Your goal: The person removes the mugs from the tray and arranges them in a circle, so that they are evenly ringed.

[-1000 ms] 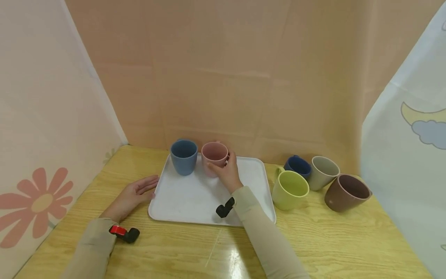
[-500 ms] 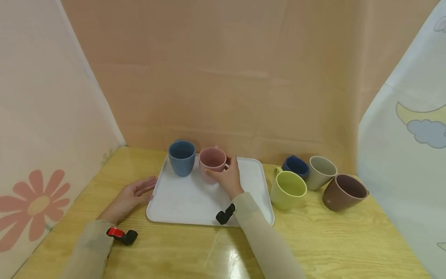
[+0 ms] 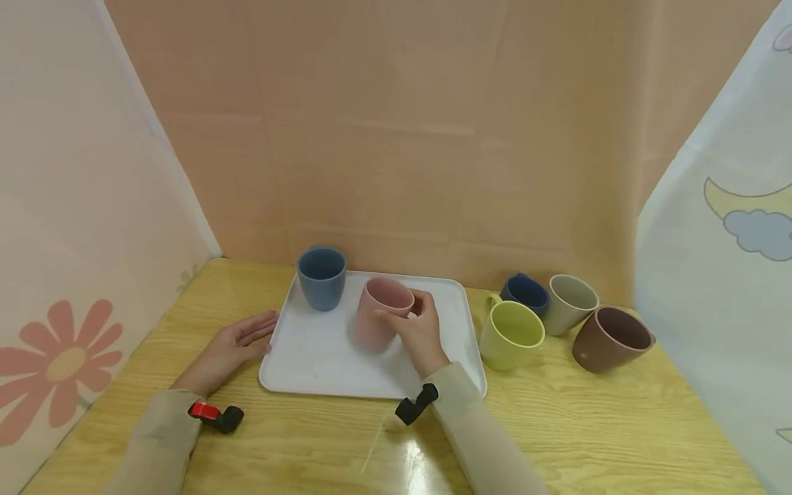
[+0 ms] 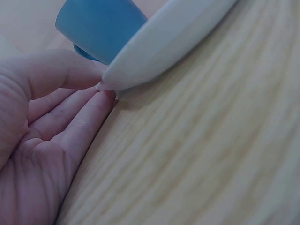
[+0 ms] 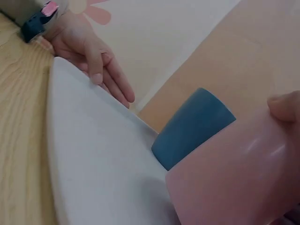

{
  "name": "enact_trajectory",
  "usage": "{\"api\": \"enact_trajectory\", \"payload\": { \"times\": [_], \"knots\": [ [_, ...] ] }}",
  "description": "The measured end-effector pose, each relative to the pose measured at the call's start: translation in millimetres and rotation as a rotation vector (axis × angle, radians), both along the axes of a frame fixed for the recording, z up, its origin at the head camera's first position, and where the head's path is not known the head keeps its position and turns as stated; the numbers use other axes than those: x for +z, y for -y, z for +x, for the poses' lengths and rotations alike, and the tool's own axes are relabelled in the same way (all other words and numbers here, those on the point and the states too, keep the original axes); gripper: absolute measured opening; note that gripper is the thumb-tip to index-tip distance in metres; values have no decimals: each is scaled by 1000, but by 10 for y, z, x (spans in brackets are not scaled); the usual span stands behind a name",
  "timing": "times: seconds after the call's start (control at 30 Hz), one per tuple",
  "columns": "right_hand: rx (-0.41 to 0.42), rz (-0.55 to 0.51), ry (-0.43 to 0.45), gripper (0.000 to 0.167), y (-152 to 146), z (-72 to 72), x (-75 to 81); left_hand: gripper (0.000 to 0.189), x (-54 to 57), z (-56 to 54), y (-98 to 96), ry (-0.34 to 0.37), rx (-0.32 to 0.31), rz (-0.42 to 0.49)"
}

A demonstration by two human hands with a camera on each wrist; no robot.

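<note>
My right hand [image 3: 423,333] grips a pink mug [image 3: 375,330] by its right side, thumb near the rim. The mug leans a little over the middle of a white tray [image 3: 309,371]; in the right wrist view the pink mug [image 5: 229,173] casts a shadow on the tray. A blue mug [image 3: 322,282] stands upright at the tray's back left corner. My left hand [image 3: 229,350] lies at the tray's left edge with fingers straight. In the left wrist view, the thumb and fingertips of the left hand [image 4: 61,112] touch the tray's rim [image 4: 159,47].
Right of the tray stand a yellow-green mug [image 3: 510,337], a dark blue mug [image 3: 526,292], a beige mug [image 3: 569,306] and a brown mug [image 3: 609,340], close together. An orange-brown cloth [image 3: 402,137] hangs behind the wooden table [image 3: 297,447], with printed cloths at both sides.
The pink mug, in my right hand, has moved away from the blue mug, toward me and slightly right, and now tilts. My left hand stays at the tray's edge.
</note>
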State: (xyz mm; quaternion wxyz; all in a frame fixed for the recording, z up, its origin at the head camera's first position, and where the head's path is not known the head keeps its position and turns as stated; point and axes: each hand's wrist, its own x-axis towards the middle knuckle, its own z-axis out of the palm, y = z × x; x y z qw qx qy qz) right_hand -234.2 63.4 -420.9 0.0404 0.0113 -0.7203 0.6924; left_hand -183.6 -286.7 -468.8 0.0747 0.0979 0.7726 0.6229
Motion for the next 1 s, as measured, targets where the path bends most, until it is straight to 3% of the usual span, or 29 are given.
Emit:
{"api": "enact_trajectory", "payload": {
  "times": [0.37,0.6,0.8,1.0],
  "knots": [
    [87,106,-81,75,-390,404,157,68,4,2,-20,-19,-16,32],
    [132,88,-101,75,-659,718,309,70,-9,9,7,-15,-9,4],
    [99,91,-174,78,-891,957,374,70,-15,5,1,-17,-16,7],
    [50,20,-276,74,-1101,1077,432,70,-2,-4,-7,-17,-17,9]
  ]
}}
